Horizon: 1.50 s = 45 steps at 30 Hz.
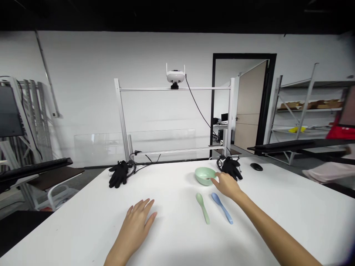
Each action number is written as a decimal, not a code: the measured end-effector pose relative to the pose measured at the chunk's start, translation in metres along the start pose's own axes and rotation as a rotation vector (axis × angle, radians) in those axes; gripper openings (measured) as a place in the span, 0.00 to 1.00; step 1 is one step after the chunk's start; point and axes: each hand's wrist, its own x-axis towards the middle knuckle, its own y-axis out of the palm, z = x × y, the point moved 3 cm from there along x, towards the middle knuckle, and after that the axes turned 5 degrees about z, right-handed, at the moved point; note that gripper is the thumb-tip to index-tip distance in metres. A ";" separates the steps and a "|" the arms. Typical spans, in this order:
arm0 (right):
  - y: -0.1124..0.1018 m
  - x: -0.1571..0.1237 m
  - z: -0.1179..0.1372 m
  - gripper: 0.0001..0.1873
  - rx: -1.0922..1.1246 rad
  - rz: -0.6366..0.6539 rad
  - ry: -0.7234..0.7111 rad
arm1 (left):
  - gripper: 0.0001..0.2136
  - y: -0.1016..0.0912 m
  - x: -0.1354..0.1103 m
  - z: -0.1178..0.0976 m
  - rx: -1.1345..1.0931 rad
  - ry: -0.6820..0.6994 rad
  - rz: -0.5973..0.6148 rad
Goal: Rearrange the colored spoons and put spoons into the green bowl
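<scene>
A light green bowl (201, 178) stands upright on the white table (166, 236). My right hand (227, 186) is at its right side, thumb and fingers closed on the rim; part of the grip is hidden. A small dark spot shows inside the bowl, too small to make out. In front of the bowl lie a green spoon (203, 209) and, to its right, a blue spoon (223, 209), both with handles toward me. My left hand (133, 225) hovers or rests at the left of the table, fingers spread, holding nothing.
Black gloves with cables lie at the back left (118, 174) and behind my right hand (232, 168). A black mouse (256, 166) is at the right. A metal frame (174, 151) carrying a white camera-like device (175, 76) rises at the far edge. A person's sleeve (324, 171) shows far right.
</scene>
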 end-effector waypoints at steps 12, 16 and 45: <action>0.014 0.078 0.005 0.24 -0.064 0.206 0.080 | 0.26 0.002 -0.004 0.000 -0.006 -0.008 0.038; 0.024 0.093 0.003 0.25 -0.063 0.252 0.108 | 0.26 0.004 -0.004 0.002 -0.015 -0.012 0.032; -0.023 0.023 -0.034 0.22 -0.017 0.140 0.186 | 0.25 0.011 -0.002 0.007 0.001 0.002 0.016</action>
